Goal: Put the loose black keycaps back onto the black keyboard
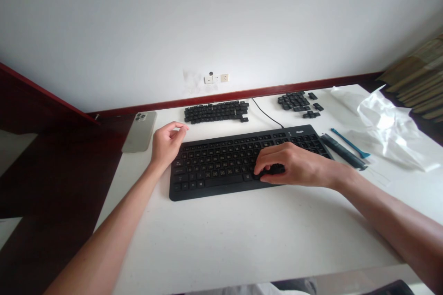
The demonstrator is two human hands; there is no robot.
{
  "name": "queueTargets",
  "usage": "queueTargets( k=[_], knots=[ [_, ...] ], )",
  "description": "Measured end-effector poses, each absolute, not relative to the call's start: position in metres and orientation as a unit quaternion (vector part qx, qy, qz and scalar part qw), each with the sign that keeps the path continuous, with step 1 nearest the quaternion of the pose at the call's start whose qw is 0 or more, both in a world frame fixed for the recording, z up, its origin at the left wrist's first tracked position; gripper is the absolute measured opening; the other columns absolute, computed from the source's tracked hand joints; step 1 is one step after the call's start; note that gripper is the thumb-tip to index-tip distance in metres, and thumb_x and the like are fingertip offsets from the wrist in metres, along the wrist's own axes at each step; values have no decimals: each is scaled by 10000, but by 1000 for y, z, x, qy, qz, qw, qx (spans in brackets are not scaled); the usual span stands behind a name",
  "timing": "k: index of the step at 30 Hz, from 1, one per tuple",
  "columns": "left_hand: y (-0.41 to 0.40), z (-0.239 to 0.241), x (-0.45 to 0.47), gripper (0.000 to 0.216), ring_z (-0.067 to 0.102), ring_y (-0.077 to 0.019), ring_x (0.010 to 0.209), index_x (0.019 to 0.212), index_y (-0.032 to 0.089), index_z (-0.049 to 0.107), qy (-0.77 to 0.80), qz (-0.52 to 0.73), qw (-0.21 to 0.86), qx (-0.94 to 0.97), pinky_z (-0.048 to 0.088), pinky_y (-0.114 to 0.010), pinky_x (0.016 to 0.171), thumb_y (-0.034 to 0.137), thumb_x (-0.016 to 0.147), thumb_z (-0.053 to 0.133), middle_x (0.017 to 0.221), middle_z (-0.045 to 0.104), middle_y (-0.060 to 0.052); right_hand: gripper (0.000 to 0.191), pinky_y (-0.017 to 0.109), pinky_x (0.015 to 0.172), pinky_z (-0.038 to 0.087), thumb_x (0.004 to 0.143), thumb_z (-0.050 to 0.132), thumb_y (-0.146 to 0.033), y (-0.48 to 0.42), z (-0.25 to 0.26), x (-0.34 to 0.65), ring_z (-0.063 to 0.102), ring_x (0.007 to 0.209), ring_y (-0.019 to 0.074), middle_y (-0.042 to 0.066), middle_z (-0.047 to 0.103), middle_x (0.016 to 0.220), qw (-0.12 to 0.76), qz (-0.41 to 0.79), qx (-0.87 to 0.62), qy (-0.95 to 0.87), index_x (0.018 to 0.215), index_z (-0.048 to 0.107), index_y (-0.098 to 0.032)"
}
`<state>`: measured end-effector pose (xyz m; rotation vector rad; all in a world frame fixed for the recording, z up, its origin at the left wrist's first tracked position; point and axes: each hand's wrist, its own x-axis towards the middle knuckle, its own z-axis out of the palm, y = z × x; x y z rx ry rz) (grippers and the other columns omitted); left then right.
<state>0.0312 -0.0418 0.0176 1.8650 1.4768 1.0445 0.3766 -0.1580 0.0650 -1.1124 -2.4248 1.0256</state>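
A black keyboard (221,166) lies on the white table, most of its keys in place. My right hand (290,163) rests over its lower right part, thumb and forefinger closed around a black keycap in the bottom rows; the fingers partly hide it. Beside the keyboard's upper left corner is my left hand (169,143), its fingers curled in with thumb and forefinger close together. Nothing shows in it. Behind the keyboard lie a block of loose black keycaps (216,111) in rows and a smaller group of keycaps (293,101) to the right.
A phone (140,131) lies face down at the table's left edge. Right of the keyboard are a dark strip-like tool (342,151), a blue stick (349,143) and crumpled white plastic (387,120). The keyboard's cable (266,113) runs back toward the wall.
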Motion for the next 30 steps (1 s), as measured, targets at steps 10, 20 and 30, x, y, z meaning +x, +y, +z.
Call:
queueTargets(
  k=[10, 20, 30],
  knots=[
    [-40, 17, 32, 233, 331, -88, 466, 869, 182, 780, 541, 395, 256, 697, 227, -247, 492, 380, 903, 661, 513, 487, 45, 184, 298, 830, 594, 1014, 637, -230, -164, 69, 372, 744, 939, 183, 47, 766, 1096, 153, 301, -373, -864, 1091, 804, -231],
    [-41, 18, 33, 235, 318, -94, 476, 882, 186, 779, 550, 387, 255, 695, 230, -253, 503, 385, 904, 656, 495, 457, 50, 260, 363, 649, 521, 910, 576, 2, -222, 73, 334, 650, 763, 216, 89, 740, 913, 74, -25, -421, -904, 843, 748, -180],
    [-41, 16, 33, 242, 299, -95, 467, 867, 189, 773, 542, 393, 248, 700, 217, -256, 500, 392, 908, 648, 481, 394, 60, 225, 365, 552, 391, 890, 583, -64, -207, 63, 327, 542, 618, 188, 50, 648, 722, 86, 24, -452, -888, 727, 659, -198]
  ],
)
